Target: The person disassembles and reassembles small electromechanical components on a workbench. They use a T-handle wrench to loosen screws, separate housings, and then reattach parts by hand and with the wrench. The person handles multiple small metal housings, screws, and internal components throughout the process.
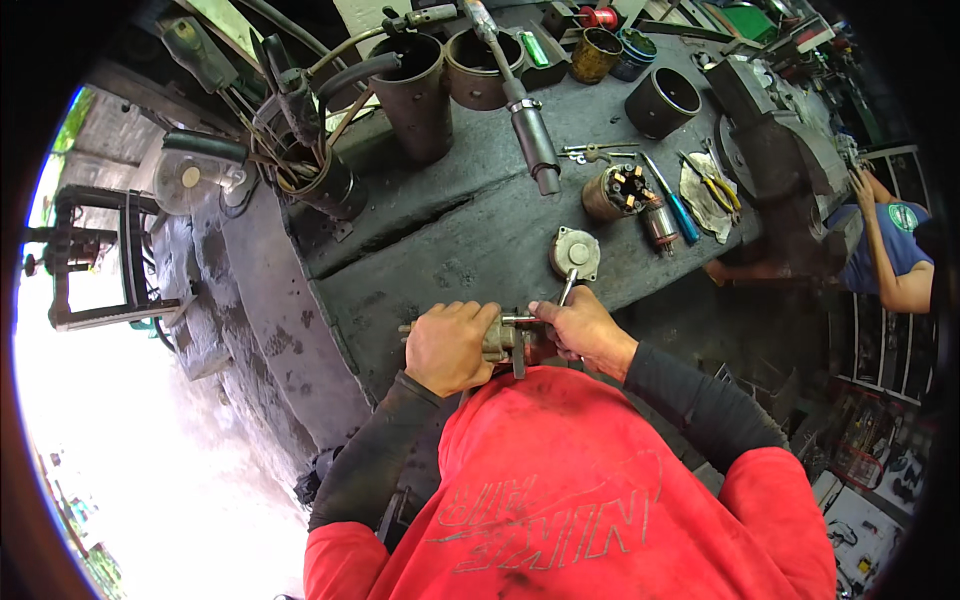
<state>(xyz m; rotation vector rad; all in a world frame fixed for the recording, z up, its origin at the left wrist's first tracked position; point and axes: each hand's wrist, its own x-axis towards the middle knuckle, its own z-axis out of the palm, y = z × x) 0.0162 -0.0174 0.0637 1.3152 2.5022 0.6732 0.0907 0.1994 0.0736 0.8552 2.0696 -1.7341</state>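
Note:
At the near edge of the dark bench, my left hand [450, 345] is closed over a grey metal housing [495, 346], which looks like part of a small motor. My right hand [590, 335] wraps round a chrome wrench [569, 284], whose upper end sticks out above the fist. A shiny bar [520, 319] runs between the two hands across the top of the housing; whether it belongs to the wrench I cannot tell. The housing's lower side is hidden by my red shirt. Just beyond my right hand lies a round metal end cover [575, 254].
Farther right on the bench [420, 275] are a motor casing [612, 193], an armature [659, 226], a blue-handled screwdriver [683, 217] and yellow-handled pliers [716, 184]. A tool [533, 140] hangs above. Tool-filled cans [335, 190] stand left, a vise [790, 150] right, near another person [890, 250].

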